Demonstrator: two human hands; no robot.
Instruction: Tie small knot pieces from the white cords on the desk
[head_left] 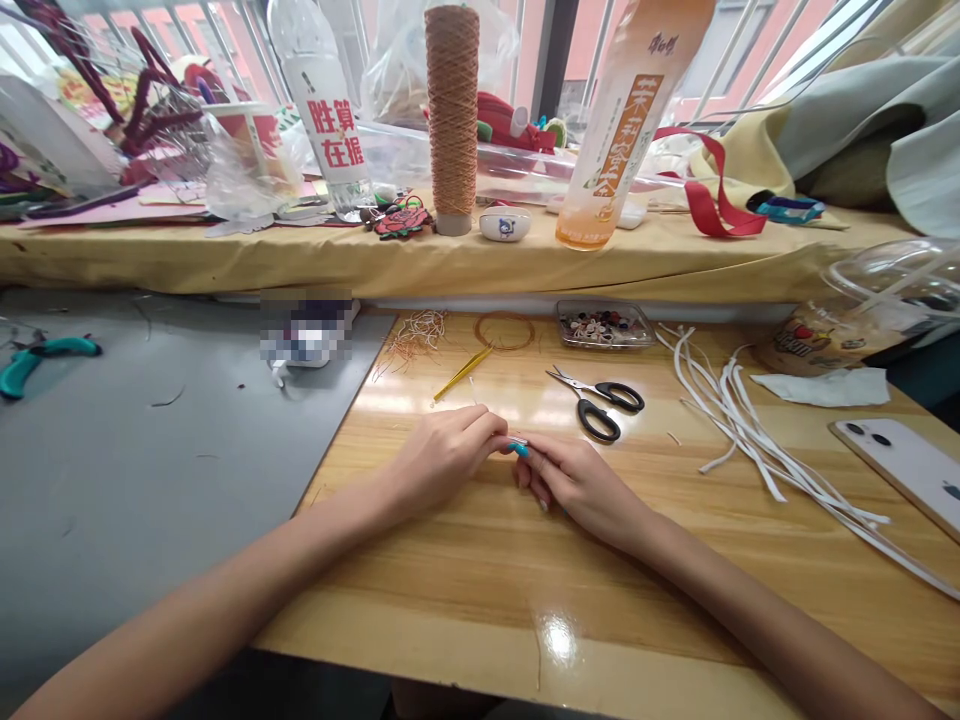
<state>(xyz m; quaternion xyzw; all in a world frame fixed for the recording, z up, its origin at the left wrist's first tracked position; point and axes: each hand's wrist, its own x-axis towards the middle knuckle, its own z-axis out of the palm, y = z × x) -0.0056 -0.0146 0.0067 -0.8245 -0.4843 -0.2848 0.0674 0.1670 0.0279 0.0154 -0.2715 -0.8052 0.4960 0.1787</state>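
My left hand (442,455) and my right hand (574,480) meet fingertip to fingertip over the wooden table (465,560), pinching a tiny thin piece (519,441) between them; it is too small to identify. Just beyond the hands lie gold tweezers (461,374) and black-handled scissors (600,398). A coil of copper wire (505,331) and a bundle of cut wire strands (412,338) lie farther back.
A clear tray of beads (604,325), white strips (757,440), a phone (904,466) and a tissue (821,387) lie to the right. A grey mat (150,450) with teal pliers (37,358) is on the left. Bottles (626,120), (321,100) and a thread spool (452,110) stand on the yellow-covered shelf.
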